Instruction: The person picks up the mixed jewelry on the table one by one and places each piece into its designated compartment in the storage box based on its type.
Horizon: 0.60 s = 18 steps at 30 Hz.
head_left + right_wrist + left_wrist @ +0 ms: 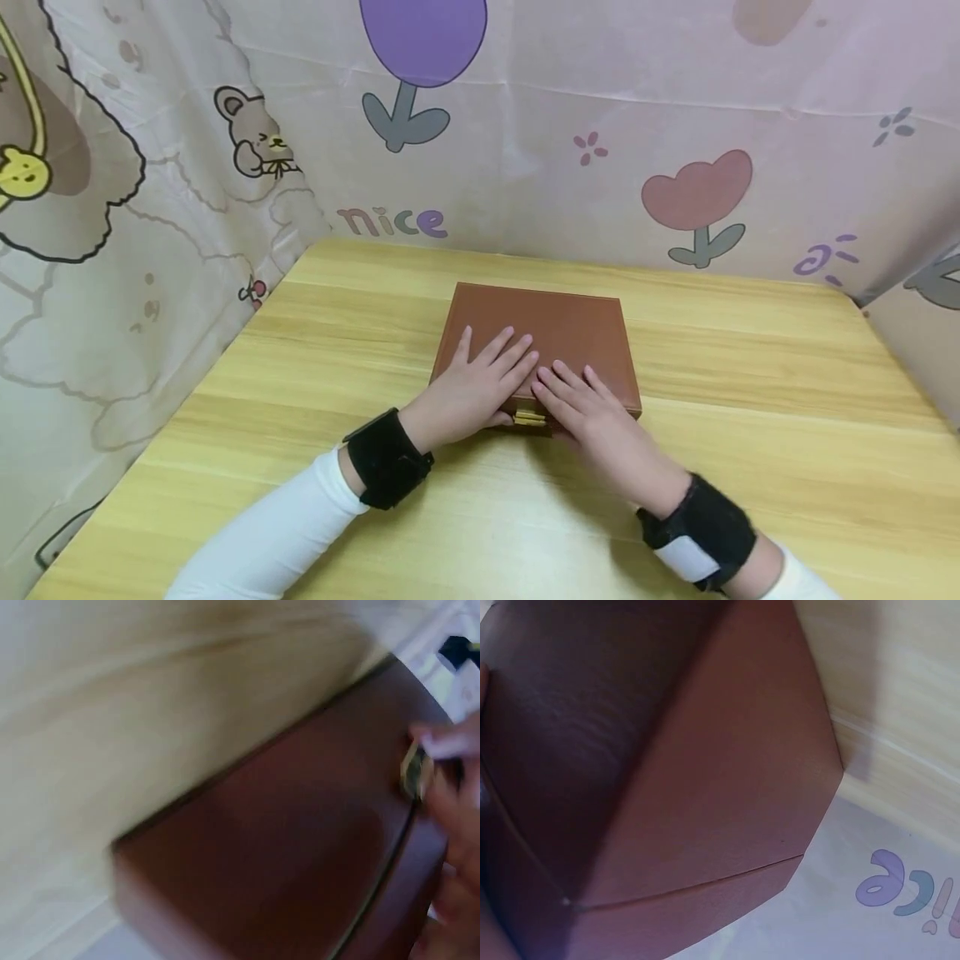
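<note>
A closed brown box [558,321] with a smooth, leather-like cover lies on the table, a gold clasp [529,417] at the middle of its front side. My left hand [476,392] rests on the left part of the lid, fingers straight and spread, thumb by the clasp. On the right part of the lid lies my right hand [596,421], its fingers extended and its thumb side down at the front. The left wrist view shows the box's side and lid seam close up. In the blurred right wrist view, fingertips reach right at the clasp [414,771].
The light wood-grain table [360,333] extends around the box on all sides. A printed cloth [525,167] with flowers, a bear and lettering hangs behind the table and down its left side. Black bands [386,458] wrap both wrists.
</note>
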Motion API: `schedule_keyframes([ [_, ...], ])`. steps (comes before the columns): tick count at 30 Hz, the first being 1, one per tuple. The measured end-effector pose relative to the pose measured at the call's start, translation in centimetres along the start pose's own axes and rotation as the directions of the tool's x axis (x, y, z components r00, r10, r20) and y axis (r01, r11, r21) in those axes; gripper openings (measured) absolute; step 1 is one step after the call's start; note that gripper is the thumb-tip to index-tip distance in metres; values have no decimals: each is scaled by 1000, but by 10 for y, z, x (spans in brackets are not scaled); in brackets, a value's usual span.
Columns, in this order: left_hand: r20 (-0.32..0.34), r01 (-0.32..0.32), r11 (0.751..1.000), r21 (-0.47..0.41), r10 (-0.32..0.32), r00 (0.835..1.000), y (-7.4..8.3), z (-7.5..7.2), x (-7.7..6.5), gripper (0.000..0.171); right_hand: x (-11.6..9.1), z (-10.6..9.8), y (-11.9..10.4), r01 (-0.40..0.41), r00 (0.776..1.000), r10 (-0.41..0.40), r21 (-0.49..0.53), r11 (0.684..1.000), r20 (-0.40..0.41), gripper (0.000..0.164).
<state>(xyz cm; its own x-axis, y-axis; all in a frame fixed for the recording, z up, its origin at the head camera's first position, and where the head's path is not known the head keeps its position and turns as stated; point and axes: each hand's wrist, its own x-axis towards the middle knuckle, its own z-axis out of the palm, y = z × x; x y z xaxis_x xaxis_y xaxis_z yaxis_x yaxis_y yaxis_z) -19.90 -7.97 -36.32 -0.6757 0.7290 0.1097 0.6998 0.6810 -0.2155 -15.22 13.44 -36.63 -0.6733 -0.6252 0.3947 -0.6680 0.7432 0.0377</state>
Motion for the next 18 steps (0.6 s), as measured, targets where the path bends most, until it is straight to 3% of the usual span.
schedule_keyframes([
  [4, -1, 10, 1000, -5, -10, 1000, -1, -1, -3, 84, -15, -7, 28, -61, 994, 60, 4, 998, 90, 77],
  [7, -9, 9, 1000, 2, -9, 1000, -1, -1, -5, 84, -24, -5, 43, -86, 989, 83, 13, 996, 124, 80],
  [12, -30, -6, 1000, 14, 6, 1000, -1, -2, -5, 82, -30, 2, 50, -33, 995, 31, 18, 999, 95, 76],
  [18, -33, -9, 1000, 15, 9, 999, 1, 0, 1, 83, -35, 2, 52, -51, 997, 51, 1, 999, 63, 74],
])
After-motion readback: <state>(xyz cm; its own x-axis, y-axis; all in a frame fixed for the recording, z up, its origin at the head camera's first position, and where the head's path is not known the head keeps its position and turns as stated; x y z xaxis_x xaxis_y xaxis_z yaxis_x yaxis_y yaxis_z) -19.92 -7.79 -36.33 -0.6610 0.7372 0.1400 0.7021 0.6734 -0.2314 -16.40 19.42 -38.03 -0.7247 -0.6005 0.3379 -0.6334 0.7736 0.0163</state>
